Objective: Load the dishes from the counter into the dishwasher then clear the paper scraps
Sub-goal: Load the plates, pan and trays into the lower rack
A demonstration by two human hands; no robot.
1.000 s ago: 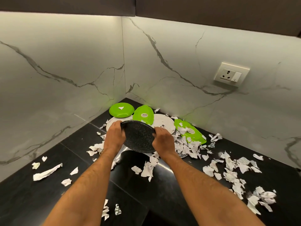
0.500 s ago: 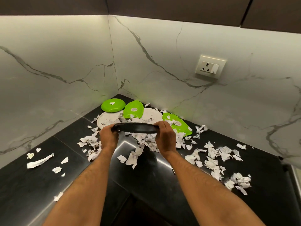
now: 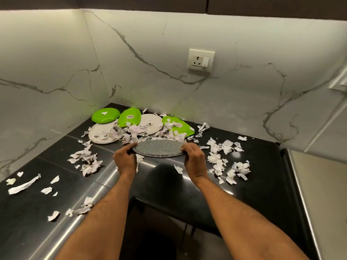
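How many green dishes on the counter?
3. A round one sits in the back corner, a second leans just right of it, and a third lies further right, partly under paper scraps. Scraps could hide more.

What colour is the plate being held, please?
Dark grey with pale speckles; the plate shows in the head view.
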